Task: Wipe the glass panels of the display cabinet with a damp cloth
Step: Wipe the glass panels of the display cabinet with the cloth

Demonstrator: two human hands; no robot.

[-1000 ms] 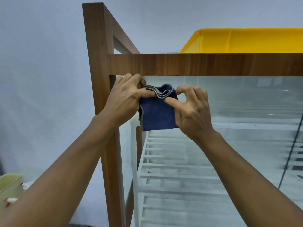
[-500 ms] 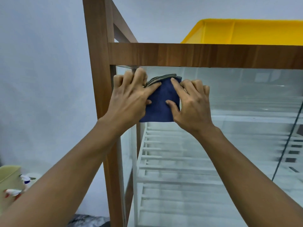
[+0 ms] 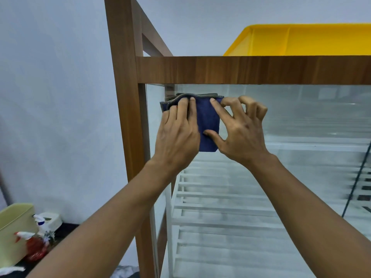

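A folded dark blue cloth (image 3: 207, 119) lies flat against the front glass panel (image 3: 291, 121) of the wooden display cabinet (image 3: 241, 70), in the panel's top left corner just under the top rail. My left hand (image 3: 177, 133) presses flat on the cloth's left half, fingers pointing up. My right hand (image 3: 239, 131) pinches the cloth's right edge between thumb and forefinger, its other fingers curled off the glass. White slatted shelves show through the glass below.
A yellow plastic tray (image 3: 301, 40) sits on the cabinet's top at the right. The cabinet's wooden corner post (image 3: 125, 97) stands left of my hands. Low at the left are a pale green bin (image 3: 14, 231) and spray bottles (image 3: 40, 231) on a dark surface.
Both hands have flattened the cloth against the glass. My left hand has slid onto its left half, and my right hand has changed from flat fingers to a pinch on the right edge.
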